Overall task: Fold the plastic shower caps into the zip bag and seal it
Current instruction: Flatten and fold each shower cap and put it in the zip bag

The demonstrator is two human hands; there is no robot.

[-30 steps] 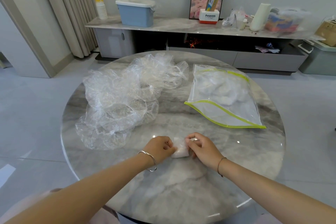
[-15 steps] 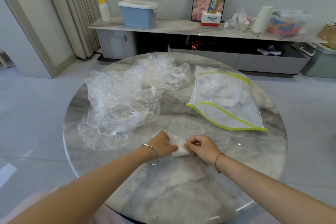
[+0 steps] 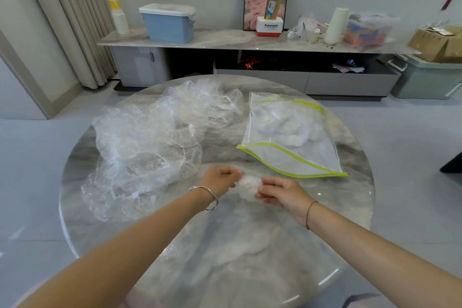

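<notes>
Right now both hands meet over the middle of the tabletop [image 3: 225, 257], a little toward its near edge. The left hand [image 3: 220, 180] and the right hand [image 3: 282, 195] each pinch one side of a small white wad, a folded cap [image 3: 248, 186], with their fingers curled round it. I cannot tell whether its underside touches the marble. Gripping it from both sides probably stops the slippery plastic from springing open.

The zip bag [image 3: 290, 137] lies toward the right edge. Its yellow-green mouth is turned to the near side and gapes a little, so the opening faces the hands. White bundles sit at its far end. The pile of loose caps [image 3: 150, 147] spreads over the left half, reaching close to the left and far edges. It is near the left hand but apart from it.

By the look of it, the wad goes into the bag next. A bare strip of marble runs between the hands and the bag's mouth, so the way is open. The bag's near right corner lies close to the right edge, so a hard push could slide it off.
</notes>
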